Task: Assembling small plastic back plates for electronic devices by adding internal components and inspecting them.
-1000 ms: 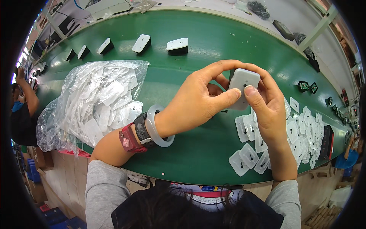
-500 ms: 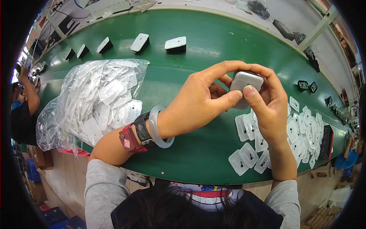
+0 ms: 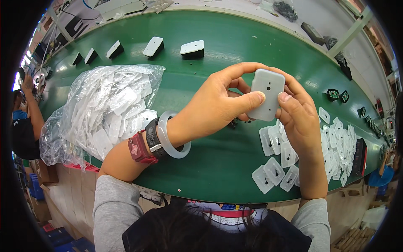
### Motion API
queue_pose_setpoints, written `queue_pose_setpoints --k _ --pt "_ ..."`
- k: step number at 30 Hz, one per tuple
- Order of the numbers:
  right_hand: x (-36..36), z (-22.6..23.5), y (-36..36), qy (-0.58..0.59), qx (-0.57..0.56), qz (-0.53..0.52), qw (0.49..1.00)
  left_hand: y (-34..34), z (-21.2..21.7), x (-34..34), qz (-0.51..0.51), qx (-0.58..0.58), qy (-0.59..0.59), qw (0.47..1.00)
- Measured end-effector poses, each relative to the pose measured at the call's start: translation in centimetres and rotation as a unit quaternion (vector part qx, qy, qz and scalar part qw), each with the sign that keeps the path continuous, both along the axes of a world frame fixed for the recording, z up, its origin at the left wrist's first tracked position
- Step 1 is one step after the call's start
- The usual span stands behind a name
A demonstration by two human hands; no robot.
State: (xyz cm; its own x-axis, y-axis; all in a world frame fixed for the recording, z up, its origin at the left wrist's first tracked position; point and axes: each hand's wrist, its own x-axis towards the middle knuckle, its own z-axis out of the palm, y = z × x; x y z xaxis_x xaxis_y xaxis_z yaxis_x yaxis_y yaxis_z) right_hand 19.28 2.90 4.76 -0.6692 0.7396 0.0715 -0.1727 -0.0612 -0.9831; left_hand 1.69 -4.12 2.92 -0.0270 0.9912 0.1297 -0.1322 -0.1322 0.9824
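As my left hand pinched the white cover plate, my right hand gripped its three-o'clock edge. Slack thumbs risked dropping it toward six o'clock.

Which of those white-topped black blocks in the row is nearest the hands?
The rightmost wedge-shaped black block with a white top: it ends the row nearest the left hand, while the others stand farther left.
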Motion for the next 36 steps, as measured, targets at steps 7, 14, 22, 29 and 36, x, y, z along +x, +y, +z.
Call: queue_pose_setpoints --k 7,14,22,29,36 --pt "-0.2 -0.3 -0.3 -0.032 0.067 -0.019 0.997 0.3 -0.3 -0.1 0.005 0.003 0.021 1.0" --pt "-0.6 -0.9 -0.1 -0.042 0.089 -0.038 0.994 -0.2 0.3 0.0 0.009 -0.018 0.107 0.994" --pt "-4.0 -2.0 6.7 -0.11 0.035 -0.017 0.993 -0.8 1.9 -0.8 0.201 0.208 0.241 0.926" --pt "-10.7 -9.0 16.0 -0.146 0.023 -0.067 0.987 -2.5 1.4 1.0 0.102 0.286 0.352 0.885" --pt "-10.9 -9.8 17.7 -0.367 0.213 -0.126 0.896 -3.2 0.8 1.9 0.081 0.313 0.433 0.841"
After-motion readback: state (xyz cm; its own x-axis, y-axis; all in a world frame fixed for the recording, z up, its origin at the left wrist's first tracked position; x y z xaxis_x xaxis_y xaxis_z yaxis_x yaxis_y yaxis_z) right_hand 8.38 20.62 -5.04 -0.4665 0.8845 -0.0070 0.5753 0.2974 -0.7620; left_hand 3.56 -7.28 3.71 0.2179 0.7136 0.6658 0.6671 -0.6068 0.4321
